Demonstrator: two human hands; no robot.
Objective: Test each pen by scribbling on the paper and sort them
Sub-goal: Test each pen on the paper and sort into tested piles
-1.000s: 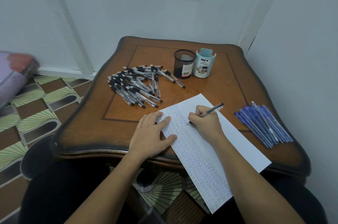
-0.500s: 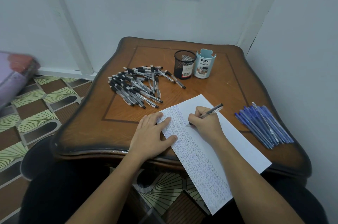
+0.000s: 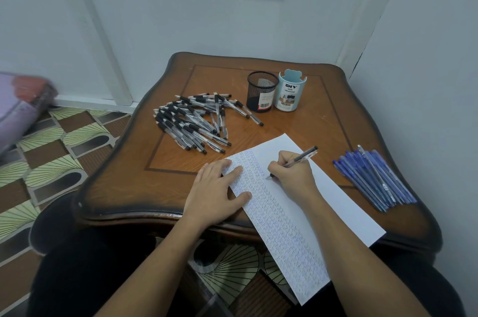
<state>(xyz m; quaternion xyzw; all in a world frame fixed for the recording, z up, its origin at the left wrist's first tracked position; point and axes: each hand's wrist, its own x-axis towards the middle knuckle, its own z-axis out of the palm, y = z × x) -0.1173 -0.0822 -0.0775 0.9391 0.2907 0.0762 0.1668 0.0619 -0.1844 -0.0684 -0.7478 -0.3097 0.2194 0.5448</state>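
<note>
Paper (image 3: 346, 213) lies slantwise on a brown wooden table (image 3: 144, 187), its near end hanging past the table's front edge above the person's dark-clothed lap. The sheet's left strip is covered with rows of small scribbled marks; its right part is blank white.

The left hand (image 3: 214, 192) lies palm down with the fingers straight and slightly spread. Its fingertips and thumb press on the paper's left margin, while the heel of the hand rests on the wood.

The right hand (image 3: 292, 174) is on the sheet just to the right. Its fingers are curled around a pen (image 3: 302, 156) in a writing grip, pinching it low on the barrel. The tip touches the paper at the edge of the scribbled strip, and the pen's back end tilts away to the right.

A row of blue pens (image 3: 375, 179) lies side by side near the table's right edge, apart from the sheet. Farther back on the left, a loose heap of black-gripped pens (image 3: 191, 125) with clear barrels is spread on the tabletop.

Behind the heap a black mesh cup (image 3: 261, 94) and a pale blue desk organizer (image 3: 291, 95) stand upright, touching or nearly so. Whether either holds anything cannot be told.

Patterned floor (image 3: 51, 161) shows to the left, with a blurred purple bundle (image 3: 20, 107) on it. A pale wall (image 3: 181, 19) closes the corner behind the table.
</note>
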